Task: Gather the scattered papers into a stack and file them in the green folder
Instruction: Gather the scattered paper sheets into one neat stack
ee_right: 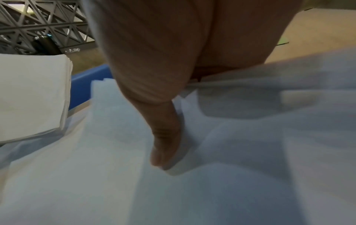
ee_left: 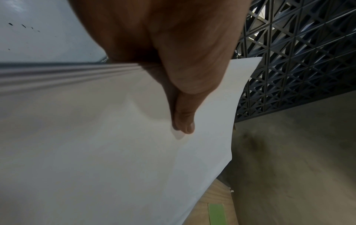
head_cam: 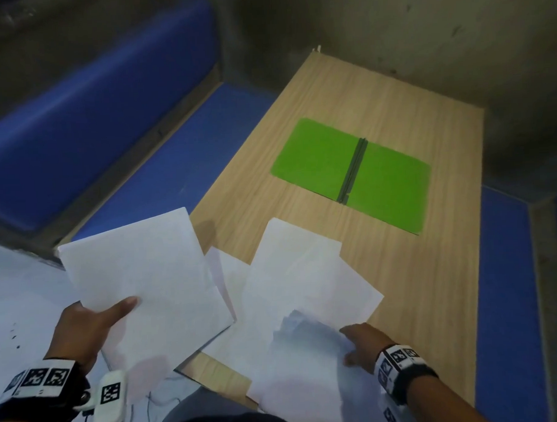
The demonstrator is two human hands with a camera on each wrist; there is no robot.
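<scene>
— White paper under both thumbs. My left hand grips a stack of sheets by its near edge, thumb pressed flat on top, the other fingers hidden beneath.

— And your right?

— My right hand pinches a loose sheet at its right edge — thumb on top, the rest curled under where I cannot see them. That sheet is blurred and bowed upward near my fingers.

— Is the stack on the desk?

— It is lifted and tilted, overhanging the desk's near left corner. The right wrist view shows its layered edges off to the side.

— What lies between your hands?

— More scattered papers, overlapping one another across the near end of the desk. One pokes out from beneath the stack; two broader ones fan toward the middle.

— Where is the green folder?

— The green folder lies open and flat toward the far end of the desk, dark spine running down its centre, both covers bare. It sits well apart from the papers, wood showing between them.

— Anything around the desk?

— Blue cushioned seating along the left edge, a blue strip along the right. Beyond the far edge, a dull grey wall. Both wrists wear bands with black-and-white markers.
</scene>
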